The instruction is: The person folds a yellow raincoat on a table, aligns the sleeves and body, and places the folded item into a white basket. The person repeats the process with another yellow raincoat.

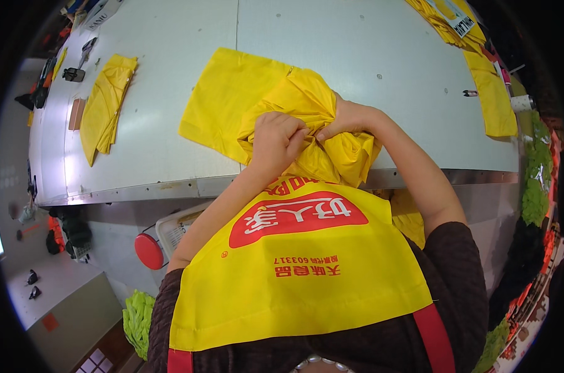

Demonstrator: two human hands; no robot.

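Observation:
A yellow fabric piece (232, 99) lies on the grey worktable (332, 43), flat at its far left and bunched up at the table's near edge. My left hand (276, 140) grips the bunched folds from the left. Beside it my right hand (347, 121) pinches the same bunch from the right, the fingertips of both hands almost touching. Part of the cloth hangs over the metal table edge (182, 186). A yellow apron (294, 267) with a red printed patch covers my chest below.
A folded yellow cloth stack (106, 105) lies at the table's left. More yellow pieces (487, 81) run along the right edge. Small tools (77, 71) sit at the far left. Below the table are a red round object (149, 251), a white crate (177, 229) and green fabric (138, 320).

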